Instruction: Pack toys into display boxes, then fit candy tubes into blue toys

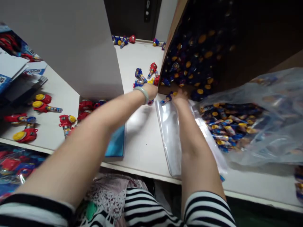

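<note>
Our L hand [151, 91] is at the red & blue toys [140, 75], our R hand [181, 95] by a blue toy [167, 98]; can't tell if either grips. Nearest us on the table [139, 142], clear plastic bags [168, 135]; then a cardboard box [179, 15] w/ more toys, R side; at the back, a few others, approx. in a row [124, 41].

You appear to be in a packing workshop. Your white surface [142, 145] carries an open carton [260, 34], a bag [281, 126] of toy-like pieces [229, 130] and clear plastic sleeves [168, 135].
</note>
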The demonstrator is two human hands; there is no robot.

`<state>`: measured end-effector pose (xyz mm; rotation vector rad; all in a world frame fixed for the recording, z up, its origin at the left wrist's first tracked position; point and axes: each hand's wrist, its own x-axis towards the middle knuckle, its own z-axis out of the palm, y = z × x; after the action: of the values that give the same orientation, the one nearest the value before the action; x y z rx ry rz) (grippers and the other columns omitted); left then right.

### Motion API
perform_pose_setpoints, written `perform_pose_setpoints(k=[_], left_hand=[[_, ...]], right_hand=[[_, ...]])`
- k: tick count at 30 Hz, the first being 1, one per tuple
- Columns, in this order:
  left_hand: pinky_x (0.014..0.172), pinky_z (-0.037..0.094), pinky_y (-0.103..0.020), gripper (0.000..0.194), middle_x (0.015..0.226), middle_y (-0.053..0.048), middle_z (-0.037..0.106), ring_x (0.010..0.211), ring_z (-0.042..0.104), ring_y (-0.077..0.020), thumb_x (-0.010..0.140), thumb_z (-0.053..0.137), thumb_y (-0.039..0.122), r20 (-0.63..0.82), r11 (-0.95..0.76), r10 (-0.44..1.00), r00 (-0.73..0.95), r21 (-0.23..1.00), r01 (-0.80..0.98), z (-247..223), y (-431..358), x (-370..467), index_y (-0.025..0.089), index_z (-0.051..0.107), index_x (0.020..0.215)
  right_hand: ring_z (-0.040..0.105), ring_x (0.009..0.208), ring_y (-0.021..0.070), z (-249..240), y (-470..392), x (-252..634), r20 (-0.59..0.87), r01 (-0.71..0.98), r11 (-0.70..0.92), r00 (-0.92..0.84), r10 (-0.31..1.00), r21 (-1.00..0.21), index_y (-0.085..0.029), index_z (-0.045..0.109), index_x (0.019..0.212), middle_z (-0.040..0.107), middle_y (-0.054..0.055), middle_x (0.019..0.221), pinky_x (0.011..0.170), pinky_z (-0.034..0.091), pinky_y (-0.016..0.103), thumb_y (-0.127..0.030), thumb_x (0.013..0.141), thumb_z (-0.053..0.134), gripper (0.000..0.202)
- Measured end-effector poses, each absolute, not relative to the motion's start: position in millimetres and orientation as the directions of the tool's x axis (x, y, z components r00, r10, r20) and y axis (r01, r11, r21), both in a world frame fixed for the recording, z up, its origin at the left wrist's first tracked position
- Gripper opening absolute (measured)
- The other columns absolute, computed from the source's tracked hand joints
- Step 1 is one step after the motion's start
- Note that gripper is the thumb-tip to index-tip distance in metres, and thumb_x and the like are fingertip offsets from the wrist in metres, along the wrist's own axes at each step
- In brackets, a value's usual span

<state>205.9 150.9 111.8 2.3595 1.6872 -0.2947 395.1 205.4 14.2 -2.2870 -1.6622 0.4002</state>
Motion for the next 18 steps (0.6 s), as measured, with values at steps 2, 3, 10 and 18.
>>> perform_pose_setpoints(k=[2, 3, 10, 18], left_hand=[[0.106, 0.043, -0.057, 0.056, 0.147, -0.024, 0.046, 0.135, 0.043, -0.0412, 0.085, 0.058, 0.012, -0.377, -0.236, 0.897, 0.230, 0.031, 0.971, 82, 166, 223, 0.012, 0.054, 0.141], [0.104, 0.043, -0.060, 0.063, 0.152, -0.024, 0.039, 0.138, 0.038, -0.0436, 0.083, 0.063, 0.016, -0.411, -0.204, 0.891, 0.190, 0.010, 0.979, 69, 169, 227, 0.015, 0.049, 0.145], [0.101, 0.047, -0.050, 0.075, 0.135, -0.030, 0.054, 0.126, 0.051, -0.0415, 0.067, 0.081, 0.016, -0.367, -0.240, 0.888, 0.277, 0.144, 0.960, 35, 169, 223, 0.008, 0.052, 0.135], [0.073, 0.054, -0.035, 0.035, 0.099, -0.012, 0.070, 0.088, 0.067, -0.0243, 0.083, 0.060, 0.027, -0.166, -0.296, 0.858, 0.485, 0.612, 0.733, 117, 108, 174, 0.015, 0.062, 0.116]], right_hand=[[0.043, 0.138, 0.0390, 8, 222, 389, -0.112, 0.830, -0.371, 0.358, 0.927, -0.418, -0.015, 0.050, 0.140, 0.042, 0.025, 0.148, 0.113, 0.035, 0.054, -0.043, 0.081, 0.073, 0.069], [0.041, 0.139, 0.0407, 5, 229, 384, -0.117, 0.804, -0.384, 0.374, 0.920, -0.453, -0.015, 0.053, 0.136, 0.042, 0.026, 0.148, 0.113, 0.033, 0.058, -0.046, 0.076, 0.077, 0.072], [0.057, 0.120, 0.0343, -13, 253, 383, 0.025, 0.599, -0.221, 0.375, 0.927, -0.769, -0.014, 0.064, 0.098, 0.053, 0.027, 0.128, 0.102, 0.043, 0.054, -0.053, 0.067, 0.081, 0.053], [0.066, 0.094, 0.0307, 3, 204, 430, 0.077, 0.123, 0.051, 0.213, 0.974, -0.991, -0.032, 0.048, 0.075, 0.059, 0.002, 0.074, 0.077, 0.055, 0.054, -0.067, 0.070, 0.058, 0.037]])
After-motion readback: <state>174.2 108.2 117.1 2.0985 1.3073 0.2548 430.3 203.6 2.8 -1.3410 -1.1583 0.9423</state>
